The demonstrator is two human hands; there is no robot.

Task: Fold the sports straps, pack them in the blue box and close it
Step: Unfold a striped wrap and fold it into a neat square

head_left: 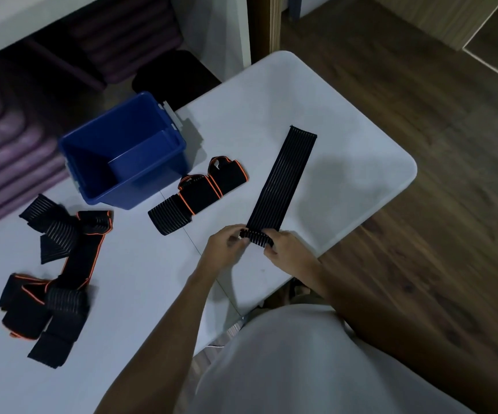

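Black ribbed elastic, head view, sole view on record.

Item 1: long strap [280, 180], laid flat on the white counter [361, 162]. Its long axis runs from the near end at the hands away and slightly rightward to a free far end near the counter's right corner. The near end is turned into a small roll [256, 236].

Item 2: left hand [226, 246], fingers curled on the left end of the roll. Item 3: right hand [286, 249], fingers curled on the right end. Both hands pinch the same roll, close together, one at each side; neither is plainly nearer, as the strap lies straight ahead between them.

Judgement: the step in hand is rolling or folding this strap; the unrolled length lies wholly beyond the hands, so the coming move should travel forward along that axis, both hands advancing evenly to keep the roll square.

Item 4: blue box [122, 150], open, apparently nothing inside, standing to the left of the strap and beyond the left hand. No lid identified; a pale latch [171, 115] shows at its far rim.

Item 5: orange-edged strap [197, 194], lying just beside the box, between it and the long strap.

Item 6: loose heap of straps [56, 273], unfolded, at the counter's left, well apart from the hands.

Task progress, judged: early; nothing packed.
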